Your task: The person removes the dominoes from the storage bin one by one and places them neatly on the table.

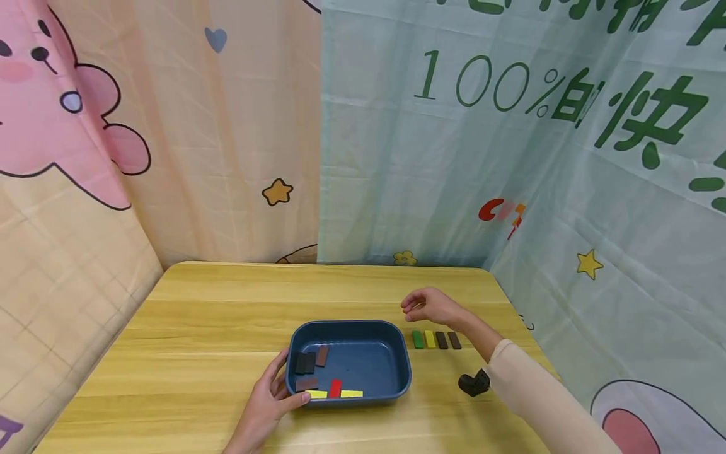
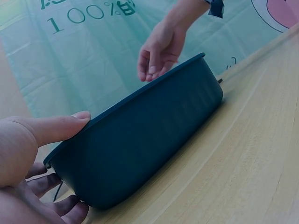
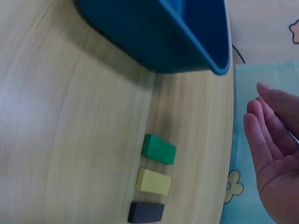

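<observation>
My left hand [image 1: 266, 396] grips the near left corner of a dark blue rectangular bin [image 1: 408, 372], thumb over the rim and fingers against the outer wall. Inside the bin lie black blocks [image 1: 305, 363], brown blocks [image 1: 321, 356], a red block [image 1: 335, 388] and yellow strips [image 1: 351, 393]. Above the table, beyond the bin's far right corner, hovers my right hand [image 1: 433, 307] with loosely bent fingers and nothing visible in them. Below it a row of small blocks stands beside the bin: a green block [image 3: 159, 149], a yellow block [image 3: 153, 181] and dark blocks [image 1: 442, 340].
A black curved object [image 1: 474, 383] lies on the wooden table [image 1: 227, 315], right of the bin and close to the right sleeve [image 1: 539, 391]. Printed curtains [image 1: 238, 126] hang behind the table and along its sides.
</observation>
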Demonstrator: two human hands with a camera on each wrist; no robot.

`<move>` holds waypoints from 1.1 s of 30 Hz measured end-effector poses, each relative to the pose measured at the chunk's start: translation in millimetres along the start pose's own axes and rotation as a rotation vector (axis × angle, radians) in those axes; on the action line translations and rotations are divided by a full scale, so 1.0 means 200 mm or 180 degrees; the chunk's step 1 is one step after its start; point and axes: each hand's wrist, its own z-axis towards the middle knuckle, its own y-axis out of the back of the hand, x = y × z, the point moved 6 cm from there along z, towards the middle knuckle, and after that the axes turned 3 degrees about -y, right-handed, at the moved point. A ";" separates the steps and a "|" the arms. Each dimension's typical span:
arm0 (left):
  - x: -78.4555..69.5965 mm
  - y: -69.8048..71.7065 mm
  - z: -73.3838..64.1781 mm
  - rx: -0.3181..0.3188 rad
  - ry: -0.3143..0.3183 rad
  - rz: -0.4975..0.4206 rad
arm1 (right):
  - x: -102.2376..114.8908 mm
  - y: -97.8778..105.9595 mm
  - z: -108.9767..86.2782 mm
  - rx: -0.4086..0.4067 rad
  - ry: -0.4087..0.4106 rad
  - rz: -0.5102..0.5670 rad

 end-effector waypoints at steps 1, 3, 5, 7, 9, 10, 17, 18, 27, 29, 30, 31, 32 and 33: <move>0.00 0.00 0.00 0.0000 0.0003 -0.0011 | 0.03 -0.01 0.01 0.0049 0.0033 -0.0027; 0.00 0.01 0.00 0.0008 0.0001 -0.0021 | 0.06 -0.05 0.02 0.0167 0.0067 -0.0070; 0.01 0.00 0.00 0.0025 0.0002 -0.0038 | 0.09 -0.08 0.03 0.0308 0.0095 -0.0134; 0.01 -0.01 0.01 0.0048 -0.0003 -0.0051 | 0.12 -0.12 0.03 0.0470 0.0122 -0.0216; 0.01 -0.01 0.01 0.0061 0.0000 -0.0047 | 0.16 -0.16 0.04 0.0638 0.0145 -0.0336; 0.01 -0.01 0.01 0.0075 -0.0016 -0.0021 | 0.18 -0.18 0.05 0.0724 0.0169 -0.0407; 0.00 0.01 0.01 -0.0015 0.0026 0.0051 | 0.32 -0.34 0.12 0.1226 0.0397 -0.0837; 0.00 0.01 0.02 -0.0029 0.0039 0.0069 | 0.34 -0.36 0.13 0.1287 0.0433 -0.0880; 0.01 0.00 0.01 0.0002 0.0075 0.0011 | 0.42 -0.56 0.19 0.1821 0.0598 -0.1053; 0.01 0.00 0.01 0.0008 0.0066 -0.0008 | 0.42 -0.61 0.20 0.1915 0.0688 -0.1160; 0.01 0.00 0.01 0.0010 0.0057 -0.0020 | 0.42 -0.63 0.21 0.1964 0.0739 -0.1219; 0.00 0.00 0.01 0.0010 0.0052 -0.0021 | 0.43 -0.66 0.21 0.2006 0.0782 -0.1277; 0.00 0.01 0.01 0.0013 0.0041 -0.0035 | 0.43 -0.68 0.22 0.2056 0.0825 -0.1340; 0.00 0.00 0.01 0.0020 0.0033 -0.0060 | 0.43 -0.70 0.22 0.2109 0.0870 -0.1391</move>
